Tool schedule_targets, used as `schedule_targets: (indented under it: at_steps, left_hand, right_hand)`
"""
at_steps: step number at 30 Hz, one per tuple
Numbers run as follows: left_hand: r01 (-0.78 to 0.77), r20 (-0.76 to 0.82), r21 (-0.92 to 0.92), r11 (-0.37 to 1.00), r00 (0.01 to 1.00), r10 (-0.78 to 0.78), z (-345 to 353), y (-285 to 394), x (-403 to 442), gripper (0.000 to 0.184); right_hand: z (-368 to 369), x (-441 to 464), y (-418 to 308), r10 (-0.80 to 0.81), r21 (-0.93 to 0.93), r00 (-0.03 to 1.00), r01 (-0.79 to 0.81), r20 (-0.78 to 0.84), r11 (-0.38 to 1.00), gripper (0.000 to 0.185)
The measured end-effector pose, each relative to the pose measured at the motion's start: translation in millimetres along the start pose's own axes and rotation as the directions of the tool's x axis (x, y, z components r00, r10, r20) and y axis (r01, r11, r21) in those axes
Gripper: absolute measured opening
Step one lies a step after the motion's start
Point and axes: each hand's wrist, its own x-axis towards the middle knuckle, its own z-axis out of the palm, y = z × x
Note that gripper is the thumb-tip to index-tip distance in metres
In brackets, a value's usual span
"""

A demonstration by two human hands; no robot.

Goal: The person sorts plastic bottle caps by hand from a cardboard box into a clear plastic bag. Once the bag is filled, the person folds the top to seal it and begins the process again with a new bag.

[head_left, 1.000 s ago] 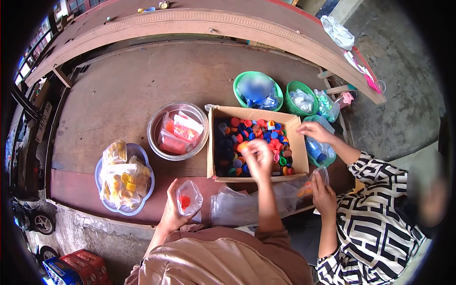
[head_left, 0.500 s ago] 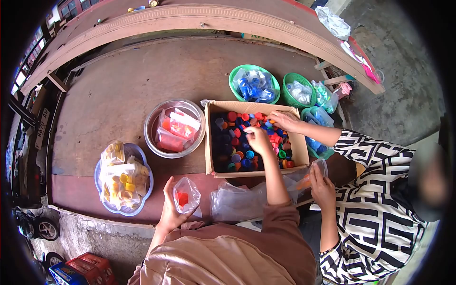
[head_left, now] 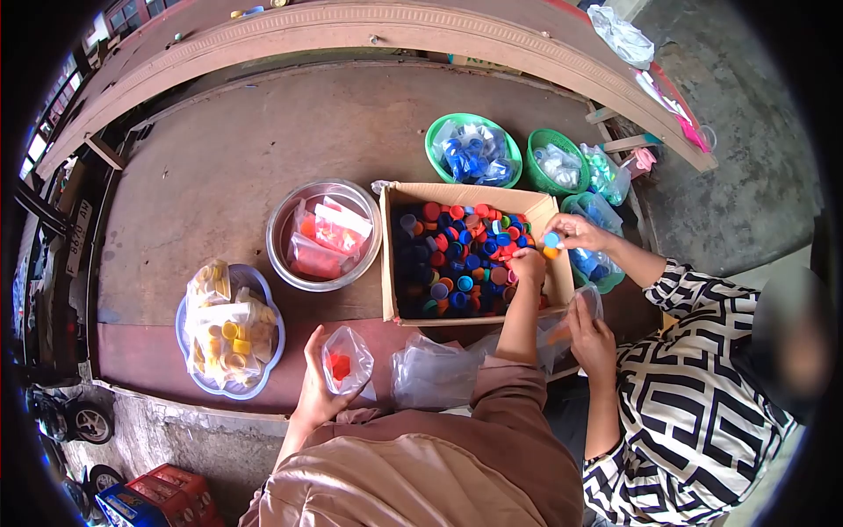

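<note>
A clear plastic bag (head_left: 355, 351) with red caps inside is held open in my left hand (head_left: 318, 386), left of the loose plastic bags (head_left: 430, 373). My right hand (head_left: 529, 266) reaches into the right part of the cardboard box (head_left: 390, 263), its fingers closed among caps of many colours (head_left: 457, 255); what they hold, if anything, is too small to tell. A co-worker's hand (head_left: 581, 234) holds a blue and an orange cap by the box's right edge. The co-worker's other hand (head_left: 594, 347) holds a clear bag.
A metal bowl (head_left: 279, 224) with bags of red caps stands left of the box. Farther left is a pale blue basin (head_left: 279, 338) with bags of yellow caps. Green baskets (head_left: 432, 145) with bagged caps stand behind and right of the box. A wooden beam (head_left: 378, 31) crosses behind.
My right hand has moved right within the box. The co-worker's hand has come up out of the box with a blue and an orange cap. My left hand stays with the bag.
</note>
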Motion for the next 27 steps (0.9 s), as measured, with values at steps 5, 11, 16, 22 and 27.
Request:
schedule_targets:
  at_steps: [5,11,16,22,27]
  left_hand:
    - [0.019,-0.002,-0.040,0.999,1.000,-0.019,-0.2,-4.9,-4.8,0.104]
    - [0.015,-0.024,-0.027,1.000,1.000,-0.016,-4.5,-1.6,-6.3,0.103]
    - [-0.026,-0.018,-0.008,1.000,1.000,0.025,-5.7,-5.9,-7.5,0.103]
    - [-0.036,-0.032,-0.009,0.999,0.999,0.036,-5.5,-6.2,-11.4,0.103]
    - [-0.036,-0.039,-0.024,0.999,0.999,0.035,-6.1,-2.0,-13.7,0.103]
  right_hand:
    - [-1.6,-4.7,-5.8,0.004,-0.006,0.999,-0.004,-0.046,1.000,0.035]
    - [-0.2,-7.8,-4.2,0.010,0.013,0.996,-0.009,-0.089,1.000,0.031]
    - [-1.2,-12.5,-4.4,0.019,0.040,0.992,-0.014,-0.124,0.999,0.029]
    - [-0.4,-14.6,-4.8,0.025,0.077,0.986,-0.012,-0.165,0.997,0.026]
    - [-3.1,-13.5,-6.8,0.041,0.130,0.979,-0.015,-0.198,0.991,0.024]
